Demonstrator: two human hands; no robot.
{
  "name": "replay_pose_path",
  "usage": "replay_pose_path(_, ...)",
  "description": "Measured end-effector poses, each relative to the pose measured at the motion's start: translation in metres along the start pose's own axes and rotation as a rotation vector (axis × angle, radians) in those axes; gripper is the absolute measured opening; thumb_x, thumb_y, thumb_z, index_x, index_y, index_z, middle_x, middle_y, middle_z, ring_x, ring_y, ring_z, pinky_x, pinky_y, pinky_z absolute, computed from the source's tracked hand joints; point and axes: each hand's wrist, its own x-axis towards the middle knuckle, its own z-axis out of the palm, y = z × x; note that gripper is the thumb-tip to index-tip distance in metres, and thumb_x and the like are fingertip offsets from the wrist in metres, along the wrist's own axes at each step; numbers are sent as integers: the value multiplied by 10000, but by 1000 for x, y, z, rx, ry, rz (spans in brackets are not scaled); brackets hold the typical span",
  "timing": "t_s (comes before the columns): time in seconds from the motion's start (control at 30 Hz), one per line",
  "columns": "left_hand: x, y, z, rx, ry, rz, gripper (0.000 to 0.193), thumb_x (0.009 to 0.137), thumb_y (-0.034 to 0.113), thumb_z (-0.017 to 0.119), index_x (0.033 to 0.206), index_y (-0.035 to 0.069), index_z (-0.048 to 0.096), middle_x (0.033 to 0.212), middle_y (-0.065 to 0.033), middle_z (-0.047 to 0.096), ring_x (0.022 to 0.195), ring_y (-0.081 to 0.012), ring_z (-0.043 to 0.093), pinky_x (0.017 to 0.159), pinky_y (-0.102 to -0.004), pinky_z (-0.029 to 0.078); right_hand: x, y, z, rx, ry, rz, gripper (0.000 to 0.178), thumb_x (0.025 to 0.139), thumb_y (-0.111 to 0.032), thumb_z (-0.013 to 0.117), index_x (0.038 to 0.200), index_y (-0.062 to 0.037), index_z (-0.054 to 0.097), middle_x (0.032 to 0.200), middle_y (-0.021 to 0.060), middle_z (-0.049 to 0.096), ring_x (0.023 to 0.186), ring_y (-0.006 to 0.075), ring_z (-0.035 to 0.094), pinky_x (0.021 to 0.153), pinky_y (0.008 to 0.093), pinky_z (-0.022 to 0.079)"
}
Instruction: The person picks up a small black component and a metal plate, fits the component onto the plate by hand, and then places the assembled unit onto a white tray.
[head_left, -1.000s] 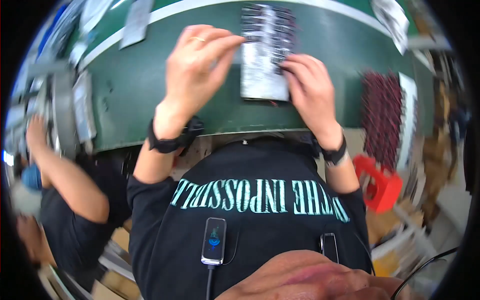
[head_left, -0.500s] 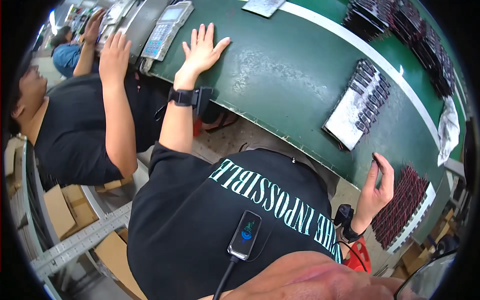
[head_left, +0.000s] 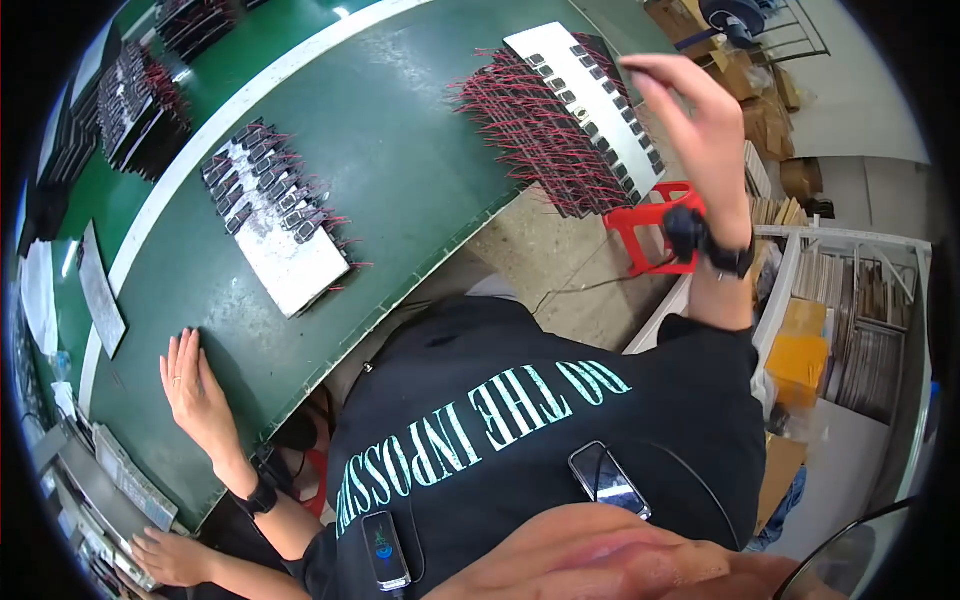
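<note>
My left hand [head_left: 196, 395] lies on the green worktable [head_left: 380, 110], fingers stretched out, holding nothing. My right hand [head_left: 695, 120] is raised beside the right-hand stack, thumb and forefinger pinched together; a tiny dark thing seems to be at the tips, too small to name. Topping that stack is a white board [head_left: 590, 95] with rows of small black square parts along both long edges. Beneath it, thin red wires [head_left: 530, 125] stick out in dense layers. Nearer the middle, a second white board [head_left: 285, 265] carries black parts with red leads at its far end, its near half bare.
A co-worker's hand [head_left: 170, 558] is at the lower left by a grey keypad device [head_left: 135, 470]. More stacks of wired boards [head_left: 145, 110] stand past the white line. A red stool [head_left: 650, 225] and a shelf rack [head_left: 850, 240] with cartons are at the right.
The head view has swung to the right. My right hand has risen beside the right-hand stack, still pinched. My left hand stays flat on the table, its fingers now closer together.
</note>
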Motion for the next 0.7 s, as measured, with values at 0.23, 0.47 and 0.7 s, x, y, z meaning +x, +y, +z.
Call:
replay_pose_path(0.23, -9, 25, -4, -202, 153, -119, 294, 905, 10, 648, 1191, 64, 691, 994, -139, 695, 938, -301, 651, 870, -395, 520, 60, 66, 25, -169, -298, -228, 228, 958, -104, 623, 1142, 17, 677, 1136, 109, 703, 1017, 206, 664, 910, 279, 494)
replay_pose_path(0.47, -7, 36, 3, -229, 309, -104, 275, 851, 74, 723, 1126, 90, 716, 955, -108, 699, 915, -292, 651, 780, -384, 539, 74, 102, 9, -216, -502, -90, 206, 1005, -76, 575, 1170, 45, 598, 1098, 89, 652, 1021, 171, 594, 964, 271, 439)
replay_pose_path(0.7, -20, 31, -1, -79, 203, -281, 212, 821, 151, 773, 1019, 78, 757, 955, -72, 707, 945, -262, 646, 801, -360, 536, 88, 128, 12, -60, -442, -38, 223, 1027, -123, 565, 1187, 29, 598, 1121, 79, 650, 1019, 157, 592, 963, 257, 437)
